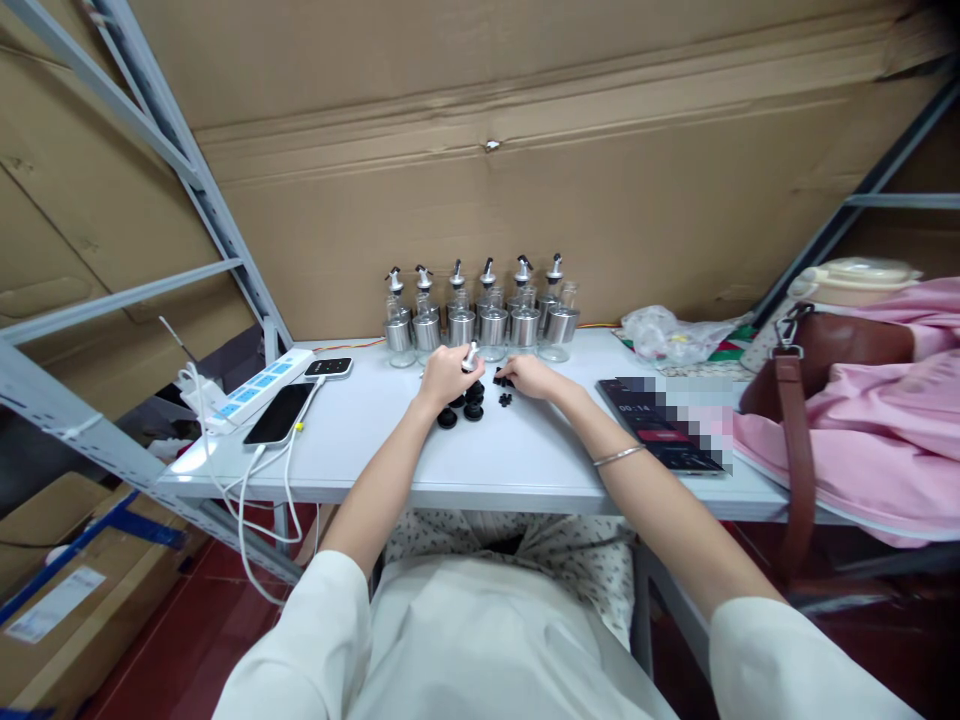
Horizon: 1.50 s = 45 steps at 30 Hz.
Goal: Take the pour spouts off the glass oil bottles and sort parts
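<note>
My left hand (444, 377) is closed around a silver bottle pourer (470, 356), held upright above the white table (375, 440). Below it lie several round black stoppers (472, 402), partly hidden by the hand. My right hand (531, 376) reaches down to a small pile of black pieces (505, 380), its fingers drawn together at them; what exactly they pinch is too small to make out. A few more small black pieces (506, 400) lie just in front. Behind both hands stand glass bottles with steel sleeves (493, 327); the back ones carry pourers (523, 268), while the front ones have bare necks.
At left are a power strip (262, 388), a phone (281, 414) with white cables, and a smaller black device (328, 368). A tablet (652, 425) lies at right, near a plastic bag (671, 335), a brown bag (802, 370) and pink cloth (885, 430). Cardboard (525, 210) walls the back.
</note>
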{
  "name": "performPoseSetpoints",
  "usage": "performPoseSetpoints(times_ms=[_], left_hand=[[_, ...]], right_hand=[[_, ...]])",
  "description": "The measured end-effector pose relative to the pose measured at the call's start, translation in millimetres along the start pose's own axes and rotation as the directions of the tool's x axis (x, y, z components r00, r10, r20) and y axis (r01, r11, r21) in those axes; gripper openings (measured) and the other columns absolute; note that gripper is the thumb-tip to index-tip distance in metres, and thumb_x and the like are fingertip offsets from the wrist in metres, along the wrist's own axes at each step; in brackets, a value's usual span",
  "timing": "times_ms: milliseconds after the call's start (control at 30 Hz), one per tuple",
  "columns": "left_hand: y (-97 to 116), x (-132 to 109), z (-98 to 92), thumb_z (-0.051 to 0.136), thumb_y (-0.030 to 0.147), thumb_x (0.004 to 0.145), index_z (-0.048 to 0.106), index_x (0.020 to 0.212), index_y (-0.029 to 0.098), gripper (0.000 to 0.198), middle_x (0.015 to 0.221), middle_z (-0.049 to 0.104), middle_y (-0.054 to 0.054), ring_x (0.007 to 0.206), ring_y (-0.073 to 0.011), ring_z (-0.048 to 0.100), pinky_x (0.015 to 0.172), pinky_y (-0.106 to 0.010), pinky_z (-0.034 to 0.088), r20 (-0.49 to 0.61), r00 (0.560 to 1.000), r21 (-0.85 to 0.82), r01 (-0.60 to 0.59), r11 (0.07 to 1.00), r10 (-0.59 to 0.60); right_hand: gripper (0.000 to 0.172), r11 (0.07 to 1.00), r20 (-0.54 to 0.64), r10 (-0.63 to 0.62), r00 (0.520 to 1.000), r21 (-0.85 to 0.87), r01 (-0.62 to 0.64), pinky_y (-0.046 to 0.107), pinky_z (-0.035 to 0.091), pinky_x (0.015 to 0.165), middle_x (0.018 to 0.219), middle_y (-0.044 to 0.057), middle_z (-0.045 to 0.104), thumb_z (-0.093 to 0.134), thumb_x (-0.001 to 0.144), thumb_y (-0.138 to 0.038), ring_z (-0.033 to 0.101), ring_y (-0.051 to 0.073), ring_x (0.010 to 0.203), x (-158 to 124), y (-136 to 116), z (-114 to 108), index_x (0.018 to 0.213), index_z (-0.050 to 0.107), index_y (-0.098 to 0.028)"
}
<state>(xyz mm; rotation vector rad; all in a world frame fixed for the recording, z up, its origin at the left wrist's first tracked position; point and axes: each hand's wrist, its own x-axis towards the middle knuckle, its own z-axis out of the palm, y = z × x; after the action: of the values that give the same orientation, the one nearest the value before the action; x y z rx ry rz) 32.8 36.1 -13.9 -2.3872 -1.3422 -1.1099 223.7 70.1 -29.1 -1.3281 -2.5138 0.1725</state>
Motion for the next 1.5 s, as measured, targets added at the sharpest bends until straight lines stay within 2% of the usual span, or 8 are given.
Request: performPoseSetpoints(times_ms=[100, 200, 300, 400, 933, 1233, 1367, 1500], left_hand=[[-0.3, 0.0, 0.3, 0.055, 0.029, 0.082, 0.052, 0.065, 0.020, 0.020, 0.063, 0.064, -0.001, 0.059, -0.0144, 0.056, 0.068, -0.028, 0.040, 0.010, 1.000, 0.001, 0.005, 1.000, -0.005], [-0.3, -0.2, 0.9, 0.055, 0.032, 0.082, 0.053, 0.066, 0.019, 0.021, 0.064, 0.065, -0.001, 0.060, -0.0153, 0.057, 0.068, -0.028, 0.040, 0.024, 1.000, 0.005, 0.011, 1.000, -0.011], [0.4, -1.2, 1.3, 0.054, 0.037, 0.083, 0.055, 0.066, 0.019, 0.024, 0.064, 0.065, -0.001, 0.059, -0.0154, 0.058, 0.066, -0.028, 0.039, 0.057, 0.998, -0.018, -0.019, 1.000, 0.020], [1.2, -2.5, 1.3, 0.053, 0.038, 0.082, 0.056, 0.065, 0.020, 0.025, 0.062, 0.064, -0.001, 0.057, -0.0146, 0.057, 0.063, -0.027, 0.038, 0.107, 0.993, -0.056, -0.047, 0.997, 0.053], [3.4, -2.4, 1.3, 0.051, 0.040, 0.083, 0.058, 0.075, 0.019, 0.023, 0.064, 0.062, 0.000, 0.060, -0.0146, 0.056, 0.060, -0.024, 0.034, 0.156, 0.987, -0.047, -0.024, 0.999, 0.031], [4.4, -1.3, 1.7, 0.052, 0.033, 0.088, 0.062, 0.089, 0.020, 0.017, 0.080, 0.062, -0.002, 0.073, -0.0159, 0.059, 0.066, -0.024, 0.039, 0.208, 0.971, -0.008, -0.119, 0.993, 0.118], [-3.4, -0.8, 2.4, 0.045, 0.020, 0.090, 0.062, 0.097, 0.020, 0.018, 0.098, 0.059, -0.005, 0.083, -0.0158, 0.058, 0.073, -0.025, 0.042, 0.171, 0.970, -0.005, -0.174, 0.985, 0.172], [-8.7, -0.2, 3.2, 0.044, 0.016, 0.090, 0.062, 0.097, 0.019, 0.019, 0.099, 0.058, -0.006, 0.090, -0.0172, 0.057, 0.079, -0.028, 0.043, 0.083, 0.984, -0.022, -0.153, 0.988, 0.155]], right_hand=[[0.037, 0.996, -0.052, 0.034, 0.998, 0.083, -0.030, 0.028, 0.046, 0.083, 0.094, 0.011, 0.073, 0.045, 0.074, 0.002, 0.064, 0.020, 0.086, -0.6, -2.8, -2.7, 0.088, 0.075, -0.013], [0.026, 0.939, -0.155, 0.085, 0.984, 0.342, -0.027, 0.028, 0.047, 0.076, 0.084, 0.008, 0.071, 0.046, 0.082, -0.011, 0.062, 0.017, 0.076, -0.9, -13.7, -7.7, 0.090, 0.071, -0.013], [0.028, 0.738, -0.189, 0.107, 0.976, 0.673, 0.049, 0.024, 0.046, 0.062, 0.077, 0.004, 0.066, 0.045, 0.087, -0.035, 0.058, 0.012, 0.066, -2.3, -29.0, -14.1, 0.092, 0.064, -0.014], [0.032, 0.591, -0.203, 0.107, 0.973, 0.800, 0.102, 0.022, 0.044, 0.058, 0.075, 0.002, 0.062, 0.050, 0.083, -0.046, 0.055, 0.011, 0.064, -4.2, -40.1, -18.4, 0.089, 0.059, -0.016], [0.040, 0.514, -0.078, 0.088, 0.993, 0.858, 0.022, 0.020, 0.040, 0.053, 0.055, -0.004, 0.048, 0.050, 0.087, -0.053, 0.047, 0.007, 0.051, -5.9, -42.3, -14.5, 0.066, 0.044, -0.018], [0.039, 0.387, 0.015, 0.231, 0.973, 0.916, -0.106, 0.018, 0.016, 0.040, 0.046, -0.009, 0.021, 0.048, 0.086, -0.022, 0.018, 0.003, 0.041, -7.9, -46.2, -22.2, 0.053, 0.027, -0.020], [0.041, 0.398, 0.099, 0.286, 0.953, 0.893, -0.212, 0.019, 0.014, 0.040, 0.043, -0.009, 0.021, 0.047, 0.087, -0.022, 0.017, 0.003, 0.041, -8.7, -44.2, -24.3, 0.051, 0.028, -0.020], [0.036, 0.367, 0.113, 0.278, 0.954, 0.905, -0.214, 0.018, 0.025, 0.043, 0.047, -0.008, 0.031, 0.053, 0.087, -0.030, 0.027, 0.003, 0.043, -13.3, -38.0, -30.8, 0.056, 0.044, -0.016]])
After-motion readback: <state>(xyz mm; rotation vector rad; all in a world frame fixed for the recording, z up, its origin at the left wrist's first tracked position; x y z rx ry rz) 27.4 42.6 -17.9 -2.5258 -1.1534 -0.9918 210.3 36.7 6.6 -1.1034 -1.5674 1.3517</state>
